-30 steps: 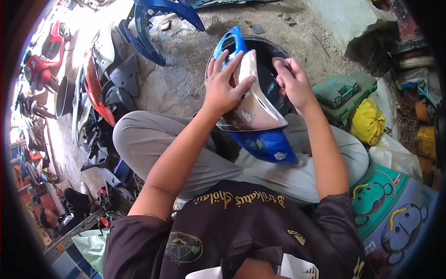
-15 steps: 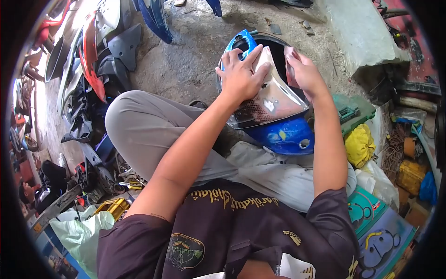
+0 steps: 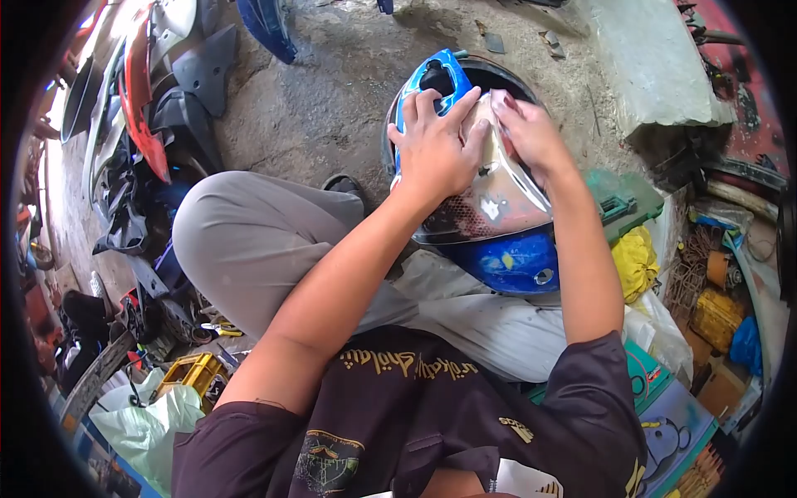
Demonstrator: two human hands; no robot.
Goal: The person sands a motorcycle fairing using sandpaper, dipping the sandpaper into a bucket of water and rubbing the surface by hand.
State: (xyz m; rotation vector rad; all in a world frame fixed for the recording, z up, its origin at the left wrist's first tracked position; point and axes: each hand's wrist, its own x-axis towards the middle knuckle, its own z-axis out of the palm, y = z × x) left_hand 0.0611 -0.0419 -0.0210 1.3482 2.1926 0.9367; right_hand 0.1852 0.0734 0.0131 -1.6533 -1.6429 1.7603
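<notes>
A motorcycle fairing panel (image 3: 490, 199), blue at its top end and worn white, beige and reddish elsewhere, rests at a tilt over a dark round tub (image 3: 531, 87) between my legs. My left hand (image 3: 436, 149) grips the panel's upper part, fingers spread across it and thumb toward the right edge. With bent fingers, my right hand (image 3: 531, 137) presses a folded pinkish-brown piece of sandpaper (image 3: 503, 106) against the panel's upper right edge. Below the panel is a blue painted part (image 3: 515, 264) with a yellow patch and a small hole.
Several motorcycle panels, including a red one (image 3: 141, 116), are piled on the left. A concrete block (image 3: 656, 75) stands at the upper right. Beside my right arm are a green case (image 3: 623, 203) and a yellow bag (image 3: 636, 264). A yellow crate (image 3: 191, 373) sits lower left.
My right hand has moved left and inward, bringing the sandpaper from beside the panel's right edge onto it. My left hand keeps its grip. The camera view has shifted slightly.
</notes>
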